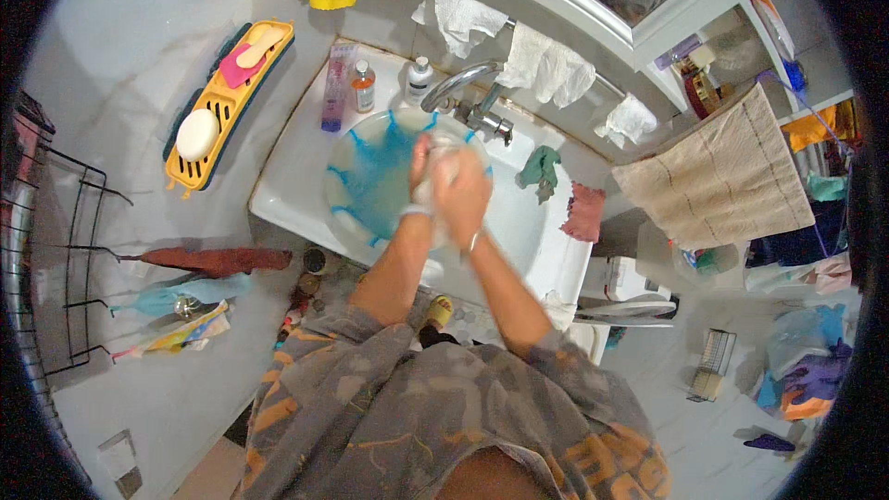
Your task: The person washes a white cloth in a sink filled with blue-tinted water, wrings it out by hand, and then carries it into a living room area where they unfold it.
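Both of my hands are together over a round basin (351, 226) with blue markings, set in the white washbasin (292, 187). Between them is a wet, whitish cloth-like item (444, 153), blurred by motion. My left hand (419, 177) is on its left side and my right hand (464, 187) is closed round its right side. The chrome faucet (462, 80) arches just above my hands. A bottle with amber liquid (362, 87), a white-capped bottle (418, 81) and a purple box (337, 90) stand on the back rim.
A green cloth (539, 170) and a pink cloth (585, 212) lie on the right rim. White cloths (549, 66) hang on a rail behind. A yellow soap tray (222, 101) is on the left wall, and a beige towel (719, 170) hangs at right.
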The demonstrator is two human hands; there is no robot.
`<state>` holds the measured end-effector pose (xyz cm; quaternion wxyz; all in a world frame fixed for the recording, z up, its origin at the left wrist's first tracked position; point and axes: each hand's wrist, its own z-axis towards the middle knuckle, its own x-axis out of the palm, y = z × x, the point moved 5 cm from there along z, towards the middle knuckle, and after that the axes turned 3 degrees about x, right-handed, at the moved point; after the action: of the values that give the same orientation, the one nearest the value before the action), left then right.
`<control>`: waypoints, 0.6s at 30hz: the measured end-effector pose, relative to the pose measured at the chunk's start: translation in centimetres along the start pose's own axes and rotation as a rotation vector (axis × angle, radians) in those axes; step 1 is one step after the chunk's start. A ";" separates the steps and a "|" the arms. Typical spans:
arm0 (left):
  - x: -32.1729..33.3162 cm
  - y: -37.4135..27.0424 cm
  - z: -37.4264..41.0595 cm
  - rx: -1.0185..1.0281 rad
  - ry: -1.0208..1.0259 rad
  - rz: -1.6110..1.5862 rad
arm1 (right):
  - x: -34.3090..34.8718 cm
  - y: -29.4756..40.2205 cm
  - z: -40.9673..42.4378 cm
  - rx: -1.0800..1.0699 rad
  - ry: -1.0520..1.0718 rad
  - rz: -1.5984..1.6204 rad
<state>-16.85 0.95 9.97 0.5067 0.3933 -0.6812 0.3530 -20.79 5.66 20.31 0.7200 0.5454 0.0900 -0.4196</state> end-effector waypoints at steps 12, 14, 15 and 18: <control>6.7 -2.2 0.4 0.173 0.033 0.618 | -5.8 -0.9 7.5 0.078 0.781 0.342; 5.8 -3.4 1.2 0.225 0.085 0.716 | -7.1 -1.6 8.3 0.272 0.626 0.437; 4.6 -3.9 1.0 0.212 -0.004 0.786 | -7.9 -1.2 8.5 0.374 0.549 0.482; -0.3 -4.2 -0.4 0.122 -0.177 0.867 | -9.0 2.4 9.4 0.345 0.351 0.827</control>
<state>-12.87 -0.51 10.14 0.2275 0.1291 -0.8019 0.5371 -27.91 2.29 30.94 0.6994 0.7095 -0.0852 -0.0088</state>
